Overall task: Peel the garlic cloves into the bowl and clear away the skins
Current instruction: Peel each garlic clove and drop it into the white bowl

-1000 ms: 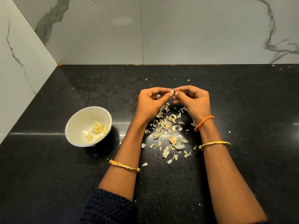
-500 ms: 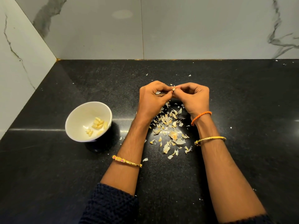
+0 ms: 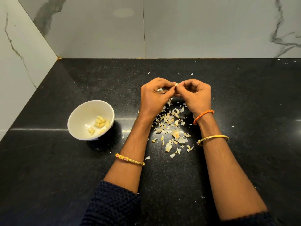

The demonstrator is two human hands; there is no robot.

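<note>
My left hand (image 3: 154, 96) and my right hand (image 3: 194, 97) meet fingertip to fingertip above the black counter, both pinching one small garlic clove (image 3: 175, 84), most of it hidden by the fingers. Below the hands lies a scattered heap of papery garlic skins (image 3: 172, 132). A white bowl (image 3: 78, 118) stands to the left of my left forearm, holding several peeled yellow cloves (image 3: 100, 123).
The black stone counter (image 3: 244, 111) runs back to grey marble walls behind and on the left, forming a corner at the upper left. Stray skin flakes (image 3: 191, 74) dot the counter beyond the hands and at the far right.
Both hands kept working the clove at the same spot, fingertips shifting slightly. The bowl and skin heap have not moved; the camera tilted a little.
</note>
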